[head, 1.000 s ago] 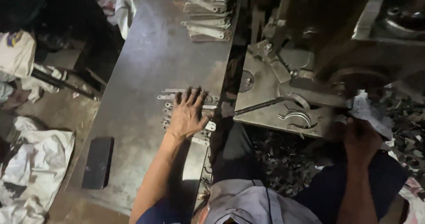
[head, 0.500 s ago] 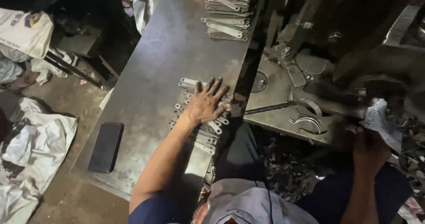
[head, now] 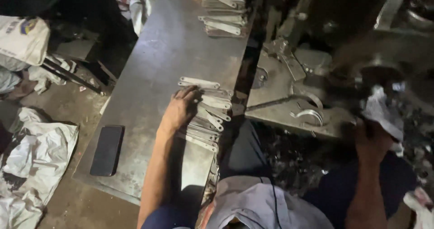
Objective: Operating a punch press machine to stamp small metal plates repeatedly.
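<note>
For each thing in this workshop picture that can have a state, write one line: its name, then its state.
left hand: laid flat on the near strips, palm down
right hand: closed around the white rag
white rag: crumpled, held
near metal strips: fanned loosely along the bench edge
far metal strips: piled
phone: face up, screen dark

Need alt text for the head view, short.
A person's left hand rests on a row of flat metal strips on a steel table, while the right hand holds a white rag by a dark machine; a phone lies nearby.
</note>
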